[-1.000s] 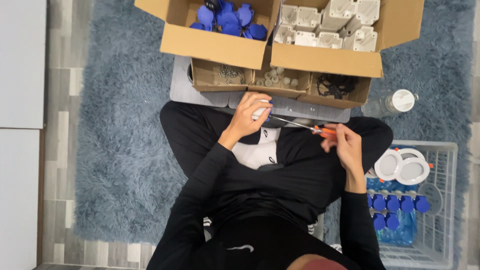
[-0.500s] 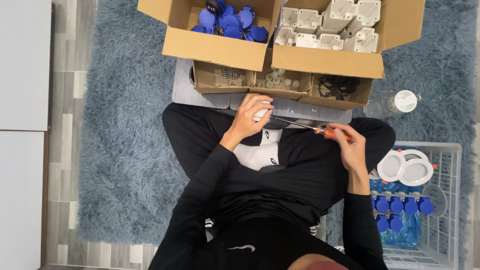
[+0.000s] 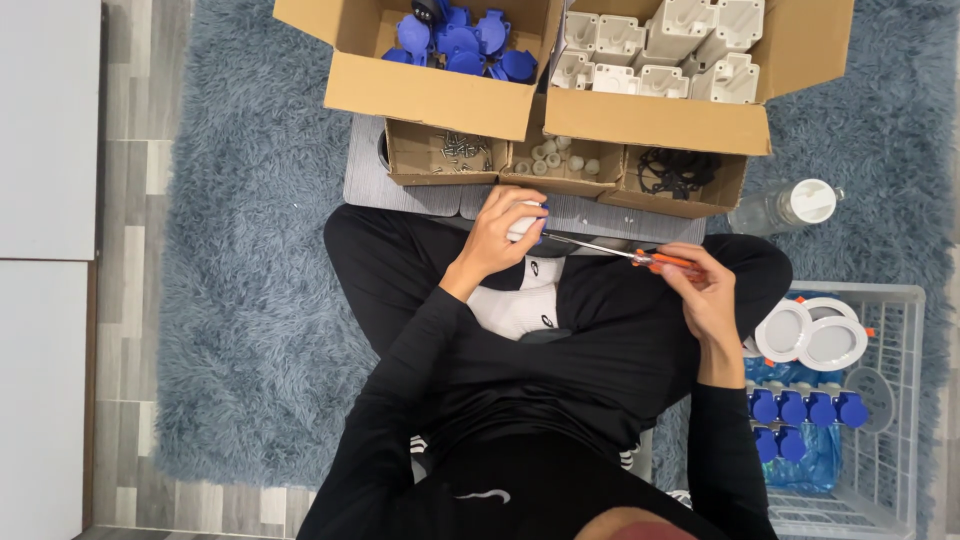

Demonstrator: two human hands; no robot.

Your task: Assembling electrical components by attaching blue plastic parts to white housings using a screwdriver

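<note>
A small white-and-blue part point(image 3: 527, 222) sits clamped in the fingers of the left hand point(image 3: 497, 238), held above the lap of a person seated cross-legged on a shaggy blue-grey rug point(image 3: 250, 300) over grey plank flooring point(image 3: 125, 150). The right hand point(image 3: 705, 290) closes its fingers around the orange handle of a screwdriver point(image 3: 625, 253), whose thin shaft points at the part. Just ahead, a grey board point(image 3: 400, 190) carries small cardboard trays of screws point(image 3: 455, 150), pale caps point(image 3: 560, 160) and black rings point(image 3: 680, 172), with two big boxes behind holding blue parts point(image 3: 460, 40) and white housings point(image 3: 660, 50). A plastic bottle point(image 3: 785, 207) lies beside them; a white wire basket point(image 3: 890, 400) stands at the person's right.
</note>
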